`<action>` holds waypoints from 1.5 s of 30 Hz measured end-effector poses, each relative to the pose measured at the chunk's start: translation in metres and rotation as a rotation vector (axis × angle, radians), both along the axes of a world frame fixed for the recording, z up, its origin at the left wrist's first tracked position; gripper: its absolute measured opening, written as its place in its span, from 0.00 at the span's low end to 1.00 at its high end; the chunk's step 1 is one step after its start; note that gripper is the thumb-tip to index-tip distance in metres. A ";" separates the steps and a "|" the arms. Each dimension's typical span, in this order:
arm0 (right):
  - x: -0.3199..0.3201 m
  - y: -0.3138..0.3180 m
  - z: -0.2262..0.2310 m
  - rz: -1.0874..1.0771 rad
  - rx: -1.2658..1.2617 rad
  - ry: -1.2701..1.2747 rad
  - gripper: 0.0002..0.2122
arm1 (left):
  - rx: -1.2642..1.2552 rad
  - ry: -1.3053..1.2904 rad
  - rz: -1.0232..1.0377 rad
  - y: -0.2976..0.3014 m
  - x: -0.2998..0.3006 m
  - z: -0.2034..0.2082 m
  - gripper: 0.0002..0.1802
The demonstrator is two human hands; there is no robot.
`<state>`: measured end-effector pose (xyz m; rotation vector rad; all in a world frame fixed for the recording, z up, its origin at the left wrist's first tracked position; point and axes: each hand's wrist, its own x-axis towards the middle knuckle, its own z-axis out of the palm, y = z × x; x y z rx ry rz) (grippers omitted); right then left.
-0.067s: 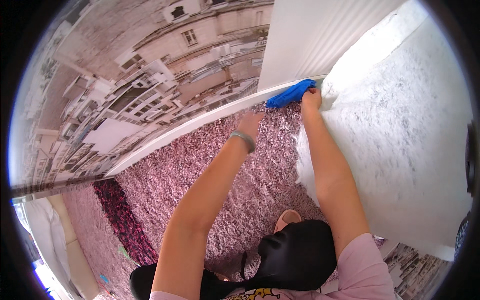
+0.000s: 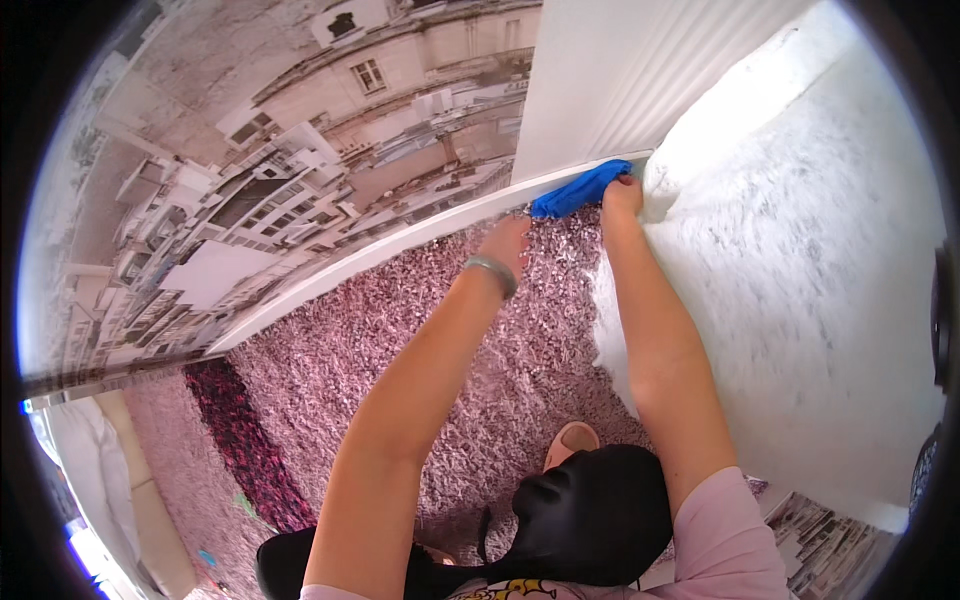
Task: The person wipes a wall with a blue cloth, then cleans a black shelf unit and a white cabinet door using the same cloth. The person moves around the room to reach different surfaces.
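A bunched blue cloth lies along the white baseboard at the far corner, where the carpet meets the wall. My right hand grips its right end, with thumb and fingers closed on the fabric. Just short of the cloth's left end, over the carpet, is my left hand. A pale bracelet circles the left wrist. The left fingers are blurred, and I cannot make out whether they touch the cloth or how they are bent.
Pink shaggy carpet with a dark band covers the floor. The white baseboard runs under a wall with printed town-view paper. White fluffy furniture covering stands close on the right. A pink slipper shows below me.
My left hand has moved slightly up and right, closer to the cloth's left end. The right hand stays on the cloth.
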<state>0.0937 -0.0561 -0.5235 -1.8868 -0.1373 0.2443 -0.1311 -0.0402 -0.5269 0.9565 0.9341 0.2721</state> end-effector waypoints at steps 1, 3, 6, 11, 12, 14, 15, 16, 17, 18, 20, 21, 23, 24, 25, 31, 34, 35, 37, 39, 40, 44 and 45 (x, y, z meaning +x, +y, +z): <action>0.005 -0.002 -0.007 -0.045 0.061 0.048 0.09 | -0.085 -0.066 0.021 -0.003 0.012 -0.004 0.12; -0.013 0.008 -0.010 -0.042 0.155 0.074 0.11 | -0.232 -0.122 0.115 -0.005 0.019 0.004 0.13; -0.010 0.006 -0.027 0.038 0.196 0.224 0.11 | -0.437 -0.139 0.257 -0.015 0.034 0.027 0.15; -0.077 0.007 -0.017 0.267 0.160 0.372 0.17 | -0.631 -0.215 0.490 -0.024 0.011 0.032 0.17; -0.078 0.004 -0.016 0.327 0.126 0.413 0.17 | -0.653 -0.265 0.478 -0.027 0.006 0.042 0.16; -0.102 0.005 -0.002 0.402 0.096 0.526 0.15 | -0.651 -0.393 0.477 -0.027 -0.013 0.049 0.15; -0.128 0.006 0.020 0.417 0.096 0.598 0.13 | -0.672 -0.443 0.521 -0.023 -0.027 0.042 0.14; -0.145 0.006 0.035 0.424 0.097 0.662 0.12 | -0.695 -0.498 0.553 -0.019 -0.036 0.032 0.14; -0.151 0.007 0.036 0.456 0.058 0.708 0.10 | -0.722 -0.553 0.575 -0.016 -0.043 0.022 0.13; -0.156 0.011 0.033 0.488 0.020 0.757 0.09 | -0.729 -0.593 0.588 -0.011 -0.053 0.017 0.14; -0.169 0.018 0.026 0.575 -0.020 0.849 0.05 | -0.649 -0.473 0.662 0.005 -0.076 0.013 0.14; -0.184 0.022 0.036 0.644 -0.096 0.848 0.05 | -0.608 -0.413 0.707 0.014 -0.094 0.018 0.14; -0.211 0.033 0.057 0.778 -0.242 0.830 0.06 | -0.525 -0.297 0.787 0.027 -0.133 0.033 0.15; -0.225 0.040 0.054 0.703 -0.181 0.852 0.05 | -0.483 -0.267 0.799 0.032 -0.152 0.043 0.15; -0.232 0.041 0.053 0.758 -0.206 0.847 0.04 | -0.442 -0.238 0.812 0.037 -0.172 0.052 0.14; -0.345 0.041 0.063 0.894 -0.172 0.871 0.04 | -0.231 0.058 0.754 0.049 -0.287 0.060 0.08; -0.385 0.049 0.043 0.856 -0.146 0.872 0.05 | -0.325 -0.032 0.841 0.049 -0.324 0.006 0.06; -0.398 0.049 0.044 0.860 -0.148 0.867 0.06 | -0.374 -0.052 0.869 0.048 -0.337 -0.014 0.06; -0.435 0.050 0.038 0.892 -0.145 0.955 0.06 | -0.192 -0.062 0.695 0.046 -0.387 -0.080 0.08; -0.432 0.053 0.017 0.809 -0.117 0.990 0.06 | 0.012 -0.014 0.504 0.044 -0.355 -0.068 0.09; -0.430 0.053 0.016 0.777 -0.111 0.994 0.06 | -0.046 -0.031 0.534 0.039 -0.337 -0.042 0.10; -0.445 0.058 0.023 0.760 -0.110 1.023 0.05 | -0.386 -0.213 0.892 0.037 -0.338 0.007 0.13; -0.454 0.058 0.023 0.787 -0.132 1.017 0.05 | -0.360 -0.230 0.922 0.036 -0.347 0.004 0.14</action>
